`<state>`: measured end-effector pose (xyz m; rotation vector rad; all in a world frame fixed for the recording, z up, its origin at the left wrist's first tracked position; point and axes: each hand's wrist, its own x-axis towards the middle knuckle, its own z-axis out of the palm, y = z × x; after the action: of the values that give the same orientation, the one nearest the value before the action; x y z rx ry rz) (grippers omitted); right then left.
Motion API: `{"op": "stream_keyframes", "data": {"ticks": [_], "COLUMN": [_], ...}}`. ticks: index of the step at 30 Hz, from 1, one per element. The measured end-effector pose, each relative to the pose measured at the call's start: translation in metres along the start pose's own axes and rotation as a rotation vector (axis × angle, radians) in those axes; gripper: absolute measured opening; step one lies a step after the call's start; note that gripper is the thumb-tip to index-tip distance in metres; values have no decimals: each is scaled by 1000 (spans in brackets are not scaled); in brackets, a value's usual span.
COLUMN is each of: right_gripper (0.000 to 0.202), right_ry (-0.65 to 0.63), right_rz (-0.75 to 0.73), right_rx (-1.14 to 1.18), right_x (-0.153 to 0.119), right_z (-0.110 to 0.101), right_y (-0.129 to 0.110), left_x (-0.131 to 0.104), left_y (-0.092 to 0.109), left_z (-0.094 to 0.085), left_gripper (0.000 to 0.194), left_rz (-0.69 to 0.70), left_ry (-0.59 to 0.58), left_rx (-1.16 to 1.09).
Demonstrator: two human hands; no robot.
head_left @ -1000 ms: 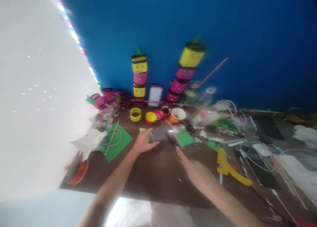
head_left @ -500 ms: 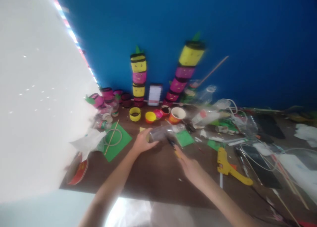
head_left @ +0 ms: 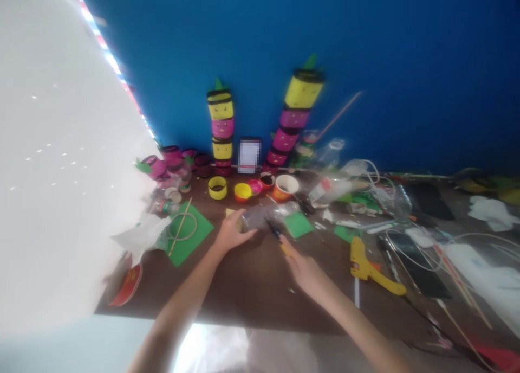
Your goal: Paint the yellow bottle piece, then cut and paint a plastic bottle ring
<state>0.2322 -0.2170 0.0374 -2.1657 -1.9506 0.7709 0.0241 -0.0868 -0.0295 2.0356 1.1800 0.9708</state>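
Clearly my left hand (head_left: 231, 233) wraps the clear plastic bottle (head_left: 260, 219) lying mid-bench (head_left: 252, 286), light, thin-walled, slippery, best gripped round its body. At four o'clock, my right hand (head_left: 303, 267) pinches a small dark-tipped tool (head_left: 275, 233).

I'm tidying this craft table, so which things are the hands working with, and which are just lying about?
In hand:
left hand on the clear plastic bottle
right hand holding a dark-tipped tool against it

Lying about:
yellow glue gun
green sheet
paper cup
stacked yellow and pink cups
phone
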Motion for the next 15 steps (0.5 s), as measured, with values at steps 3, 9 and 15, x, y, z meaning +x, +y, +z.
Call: {"op": "stream_keyframes", "data": {"ticks": [3,9,15], "right_gripper": [50,47,44], "right_ry": [-21,1,3], "right_rz": [9,62,-5], "right_rx": [3,-87,-123], "right_x": [-6,-12,-8], "right_z": [-15,-32,-51], "right_y": [-6,-17,-13], "left_x": [-1,-2,-2], "left_y": [1,1,0], "left_z": [0,2,1], "left_gripper": [61,61,61], "left_rz": [-20,-21,19], "left_ry": [-6,-26,-42], "left_rx": [-27,-55,-64]}}
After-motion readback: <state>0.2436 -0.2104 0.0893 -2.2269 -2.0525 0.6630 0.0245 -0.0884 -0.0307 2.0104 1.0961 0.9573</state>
